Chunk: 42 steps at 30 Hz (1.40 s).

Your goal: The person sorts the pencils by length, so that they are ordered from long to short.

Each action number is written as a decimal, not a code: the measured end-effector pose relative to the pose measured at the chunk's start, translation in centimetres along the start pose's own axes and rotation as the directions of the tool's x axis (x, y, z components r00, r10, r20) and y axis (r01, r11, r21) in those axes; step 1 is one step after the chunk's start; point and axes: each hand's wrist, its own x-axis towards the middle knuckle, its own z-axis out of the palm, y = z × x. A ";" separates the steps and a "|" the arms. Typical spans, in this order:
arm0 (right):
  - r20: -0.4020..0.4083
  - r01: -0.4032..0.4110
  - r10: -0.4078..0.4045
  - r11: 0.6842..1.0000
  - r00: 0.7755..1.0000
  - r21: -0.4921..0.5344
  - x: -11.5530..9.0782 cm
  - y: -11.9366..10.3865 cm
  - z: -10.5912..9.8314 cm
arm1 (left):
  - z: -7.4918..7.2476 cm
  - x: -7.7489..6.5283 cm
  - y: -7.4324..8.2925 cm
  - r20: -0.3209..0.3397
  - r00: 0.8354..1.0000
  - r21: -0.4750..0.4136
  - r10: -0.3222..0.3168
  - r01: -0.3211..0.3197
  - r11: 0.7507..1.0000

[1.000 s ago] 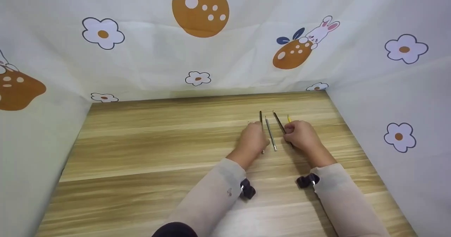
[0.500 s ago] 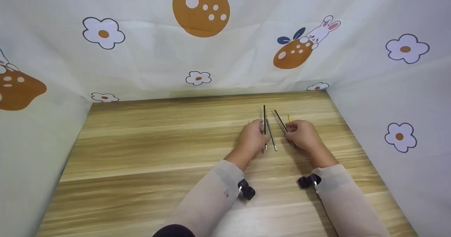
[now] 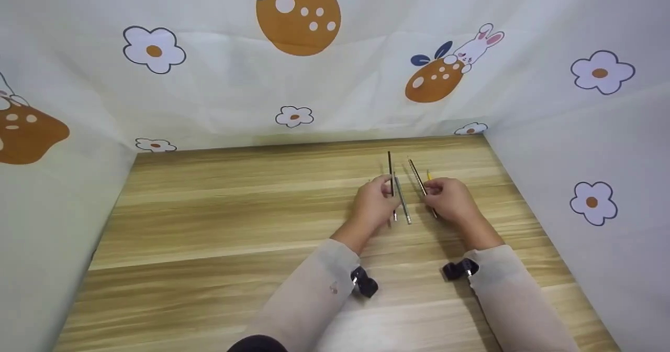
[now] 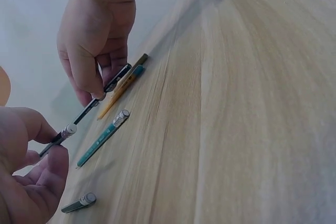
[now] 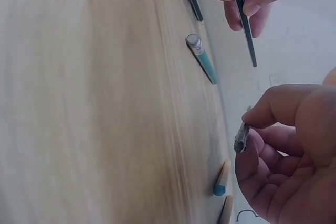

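Observation:
My left hand (image 3: 372,200) pinches a black pencil (image 3: 389,162) with a white eraser end, raised above the table. To its right, my right hand (image 3: 451,200) holds a second dark pencil (image 3: 416,173) between thumb and fingers, its far end tilted up. Between the hands a teal pencil (image 4: 102,140) with an eraser lies on the wood. Another dark pencil (image 4: 79,203) with an eraser lies below my left hand in the left wrist view. Under my right hand lie a yellow pencil (image 4: 121,92) with a blue end and a brown-ended pencil (image 4: 143,59), largely hidden in the head view.
The wood-grain table (image 3: 220,210) is bordered by a pale curtain (image 3: 220,90) with flowers and rabbits, at the back and both sides. Black camera mounts sit at both wrists, the left mount (image 3: 365,283) and right mount (image 3: 460,269).
My left hand has raised the black pencil off the table and shifted slightly left. My right hand has stayed nearly in place, its pencil's far end rising a little.

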 end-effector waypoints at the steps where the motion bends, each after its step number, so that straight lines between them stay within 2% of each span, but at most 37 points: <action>1: -0.001 0.004 -0.004 1.000 1.000 0.007 0.0 0.0 0.0 | 0.0 0.0 0.0 0.002 1.000 -0.017 -0.003 0.003 1.000; 11: 0.006 0.001 -0.001 0.998 1.000 0.061 -0.3 -0.6 0.0 | -0.7 -0.2 -0.5 -0.011 1.000 -0.100 -0.028 0.027 0.995; 22: -0.002 0.010 -0.010 0.987 1.000 0.157 -0.6 -2.5 0.4 | -2.7 -0.6 -1.5 -0.017 0.999 -0.155 -0.042 0.039 0.987; 34: 0.050 0.011 -0.027 0.954 0.998 0.300 -0.7 -5.9 1.9 | -6.0 -1.3 -2.2 -0.028 0.997 -0.230 -0.077 0.069 0.971; 42: 0.078 -0.005 -0.029 0.916 0.997 0.402 -0.4 -8.4 3.7 | -8.3 -1.5 -2.9 -0.073 0.992 -0.220 -0.102 0.083 0.972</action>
